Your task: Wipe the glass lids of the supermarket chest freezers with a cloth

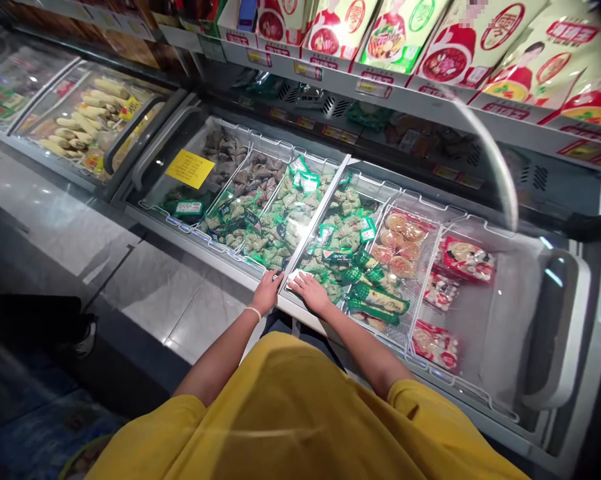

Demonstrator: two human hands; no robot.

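A chest freezer with sliding glass lids [305,227] stands in front of me. My left hand [267,293] rests on its front edge, by the strip where the two lids meet, fingers stretched forward. Just right of that strip, my right hand [311,292] presses a crumpled white cloth or tissue [294,276] flat against the glass; the palm hides part of it. Beneath the lids lie green-wrapped packs of leaf-wrapped dumplings [285,200], bags of round flat cakes [399,240], corn in green packs [380,300] and red-and-white packs [465,259].
A yellow notice [190,169] sticks to the left lid. Curved handles [565,333] stand at the lid ends. Another freezer with corn cobs [87,120] adjoins at left. Above hangs a shelf of bagged goods [395,33]. A person's shoe [87,339] is on the floor at left.
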